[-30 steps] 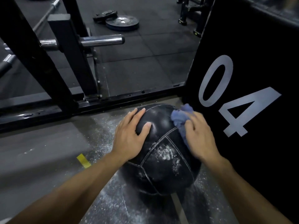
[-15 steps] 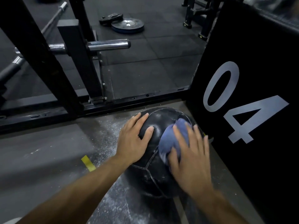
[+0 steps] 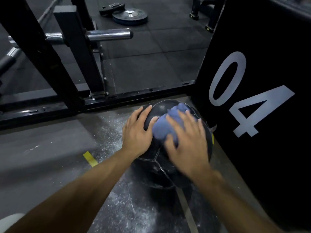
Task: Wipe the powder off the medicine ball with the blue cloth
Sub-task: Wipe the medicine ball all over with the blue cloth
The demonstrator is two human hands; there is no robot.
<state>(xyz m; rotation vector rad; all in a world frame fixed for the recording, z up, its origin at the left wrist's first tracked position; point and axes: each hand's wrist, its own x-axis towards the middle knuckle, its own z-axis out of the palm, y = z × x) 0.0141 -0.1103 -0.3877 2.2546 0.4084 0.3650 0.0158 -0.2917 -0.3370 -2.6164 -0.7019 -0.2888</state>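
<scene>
A black medicine ball sits on the floor just below the centre of the frame, close beside a tall black box marked "04" that fills the right side. The blue cloth lies bunched over the ball's top, and the right hand presses it down with spread, straight fingers — an open grip, blurred. The left hand lies flat against the ball's left side, fingers straight and thumb touching the cloth's edge, also an open grip. White powder is scattered over the floor around and below the ball, with faint specks on the ball's lower panels. A short yellow tape strip lies on the floor left of the ball. Behind the ball, a black rack frame crosses the upper left — a chrome bar juts from it — and weight plates lie on the dark mats at the top centre.
</scene>
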